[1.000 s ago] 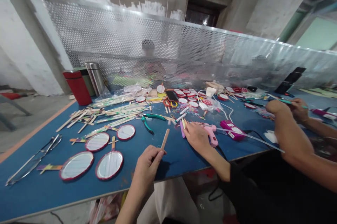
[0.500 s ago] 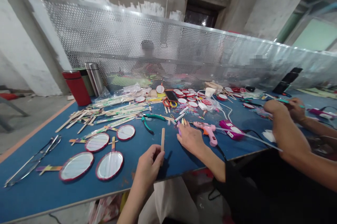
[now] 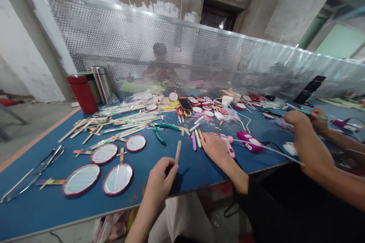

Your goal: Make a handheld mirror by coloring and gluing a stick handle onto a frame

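A plain wooden craft stick stands nearly upright in my left hand, pinched between thumb and fingers above the table's front edge. My right hand reaches over the table with its fingertips on an orange marker. Beside it lie a yellow marker and a purple marker. A pink glue gun is partly hidden behind my right hand. To the left lie several round white pieces with red rims and coloured stick handles, one of them a small paddle near the front edge.
Green-handled pliers lie mid-table behind my hands. Loose sticks, glasses and a red flask are on the left. A purple box and a co-worker's arm are on the right. A perforated metal screen backs the table.
My right hand has moved right, off the purple and yellow markers and onto the orange one. My left hand still holds the craft stick, which leans slightly more to the right.
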Demonstrator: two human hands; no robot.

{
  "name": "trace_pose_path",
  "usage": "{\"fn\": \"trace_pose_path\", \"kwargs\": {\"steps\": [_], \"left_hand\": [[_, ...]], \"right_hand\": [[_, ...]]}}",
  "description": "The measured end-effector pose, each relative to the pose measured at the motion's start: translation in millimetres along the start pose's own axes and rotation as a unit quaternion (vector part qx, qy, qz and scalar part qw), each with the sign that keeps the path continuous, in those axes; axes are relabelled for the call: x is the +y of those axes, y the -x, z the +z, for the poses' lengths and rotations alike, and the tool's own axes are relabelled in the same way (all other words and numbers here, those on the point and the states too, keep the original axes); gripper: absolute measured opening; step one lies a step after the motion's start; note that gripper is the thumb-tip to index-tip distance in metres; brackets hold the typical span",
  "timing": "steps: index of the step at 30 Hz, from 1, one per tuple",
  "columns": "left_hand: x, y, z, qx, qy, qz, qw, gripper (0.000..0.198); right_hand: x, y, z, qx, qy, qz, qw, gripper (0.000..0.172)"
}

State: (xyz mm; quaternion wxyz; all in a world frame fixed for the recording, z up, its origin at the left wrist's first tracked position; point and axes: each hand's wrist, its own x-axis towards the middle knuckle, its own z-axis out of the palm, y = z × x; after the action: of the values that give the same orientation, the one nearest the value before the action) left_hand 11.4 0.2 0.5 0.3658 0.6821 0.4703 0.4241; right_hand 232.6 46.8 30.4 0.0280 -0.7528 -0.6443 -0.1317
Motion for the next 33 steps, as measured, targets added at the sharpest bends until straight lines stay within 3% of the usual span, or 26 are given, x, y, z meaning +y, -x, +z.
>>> {"fn": "trace_pose_path", "kwargs": {"steps": [4,11,21,33], "left_hand": [[1.3,-0.2,-1.3,0.006,-0.025,0.026,0.999,0.021],[1.3,-0.4,0.7,-0.01,-0.022,-0.005,1.0,0.023],[-1.3,-0.2,1.4,-0.034,-0.012,-0.037,0.999,0.026],[0.9,0.8,0.0,-0.019,-0.007,-0.017,1.0,0.024]], "right_hand": [[-4.3,-2.8,4.8,0.008,0.005,0.0,1.0,0.027],[-12.5,-6.3,5.3,0.002,0.013,-0.04,0.999,0.022],[-13.0,-15.4,4.2,0.004,0.031,-0.13,0.991,0.029],[-18.5,-7.0,-2.8,0.04,0.049,-0.237,0.97,0.024]]}}
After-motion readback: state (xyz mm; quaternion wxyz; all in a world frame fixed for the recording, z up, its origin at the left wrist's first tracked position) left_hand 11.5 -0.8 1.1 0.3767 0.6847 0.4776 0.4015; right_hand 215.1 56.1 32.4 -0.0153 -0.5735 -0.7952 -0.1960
